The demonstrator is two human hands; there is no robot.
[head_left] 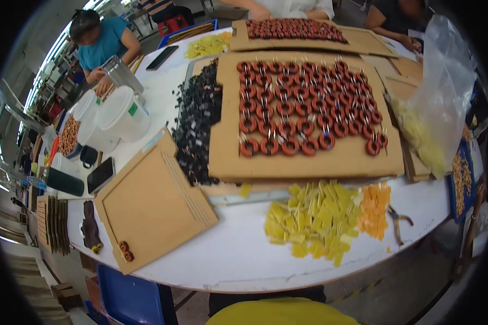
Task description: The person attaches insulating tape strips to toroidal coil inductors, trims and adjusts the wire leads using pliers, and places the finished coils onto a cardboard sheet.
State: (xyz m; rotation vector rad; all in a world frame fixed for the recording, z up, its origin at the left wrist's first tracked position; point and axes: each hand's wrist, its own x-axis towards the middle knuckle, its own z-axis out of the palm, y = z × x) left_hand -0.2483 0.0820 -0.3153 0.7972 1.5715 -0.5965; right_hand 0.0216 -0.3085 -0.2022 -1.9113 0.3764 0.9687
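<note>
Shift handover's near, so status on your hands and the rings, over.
Both my hands out of view. Reddish rings on cardboard. Pliers beside orange pieces.

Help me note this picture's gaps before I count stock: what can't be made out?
All in the head view:
Wearer's hands: outside the frame.
Black pieces: heaped, too small to count.
White tubs: cloudy walls hide any contents.
Plastic bag: cloudy film blurs the pale yellow contents.
Person at upper right: cut off by the top edge.

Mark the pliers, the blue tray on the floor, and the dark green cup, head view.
pliers (398, 228): head view, on the lower handle
blue tray (156, 295): head view, right rim
dark green cup (65, 182): head view, side wall
</note>
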